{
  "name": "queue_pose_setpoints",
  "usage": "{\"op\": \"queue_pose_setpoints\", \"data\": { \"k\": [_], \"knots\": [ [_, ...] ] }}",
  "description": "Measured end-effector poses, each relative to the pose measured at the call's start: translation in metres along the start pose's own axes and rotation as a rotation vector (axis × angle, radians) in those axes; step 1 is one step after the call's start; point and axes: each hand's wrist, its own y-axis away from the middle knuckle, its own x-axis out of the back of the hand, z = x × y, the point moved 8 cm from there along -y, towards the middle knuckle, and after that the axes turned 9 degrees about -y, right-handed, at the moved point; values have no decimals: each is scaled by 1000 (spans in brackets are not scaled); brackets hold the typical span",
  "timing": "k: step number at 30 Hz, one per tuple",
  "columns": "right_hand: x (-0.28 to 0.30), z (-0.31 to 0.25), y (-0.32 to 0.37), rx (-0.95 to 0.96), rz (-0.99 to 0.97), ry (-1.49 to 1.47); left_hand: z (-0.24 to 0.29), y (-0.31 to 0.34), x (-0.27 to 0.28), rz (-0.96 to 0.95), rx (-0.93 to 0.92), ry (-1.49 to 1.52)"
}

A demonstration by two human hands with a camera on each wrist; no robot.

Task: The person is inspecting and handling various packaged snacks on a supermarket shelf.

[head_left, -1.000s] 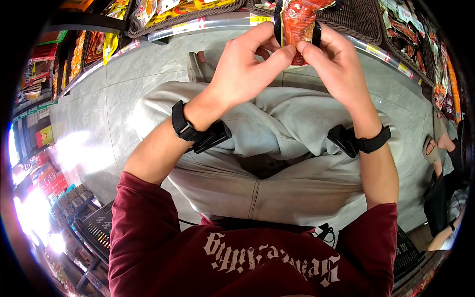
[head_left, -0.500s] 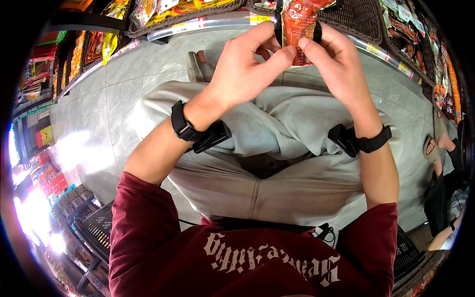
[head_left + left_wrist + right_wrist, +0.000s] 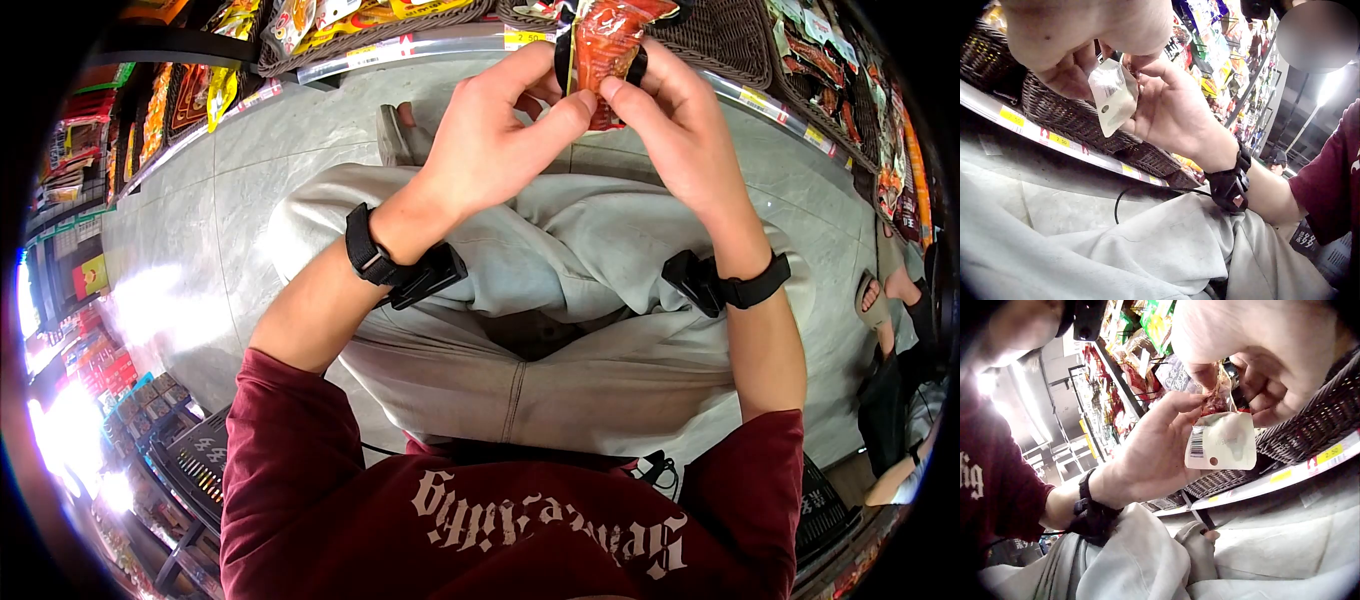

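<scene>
A snack packet (image 3: 605, 55) with a clear front showing reddish food is held up between both hands at the shelf edge. My left hand (image 3: 505, 135) pinches its left side, thumb on the front and fingers behind. From the other side my right hand (image 3: 685, 135) pinches it, the thumb pressing near its lower end. Both wrist views show the pale back of the packet (image 3: 1222, 444), with a barcode and a small round hole at one end. The curled fingers partly cover its sides.
Wicker baskets (image 3: 715, 45) of packaged snacks line the low shelf, its price strip (image 3: 405, 47) running along the front. More packets hang on racks (image 3: 1210, 50) beyond. My knees in pale trousers (image 3: 400, 215) are below the hands. Another person's sandalled foot (image 3: 872, 298) is at the right.
The packet has tilted slightly between the fingers, and the right thumb has shifted a little on its front. Both hands stay in nearly the same place.
</scene>
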Motion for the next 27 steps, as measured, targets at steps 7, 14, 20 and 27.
{"op": "queue_pose_setpoints", "data": {
  "k": [7, 14, 20, 27],
  "knots": [
    [10, 14, 4, -152, -15, 108, 1, -1, 0, 10, 3, -3],
    [5, 5, -1, -116, -13, -11, 0, -2, 3, 2, -12, -69],
    [3, 0, -2, -103, -24, -91, -2, 3, -7, -176, 46, -126],
    [3, 4, 0, -122, -64, -38, 0, 4, -4, -57, 53, 57]
  ]
}}
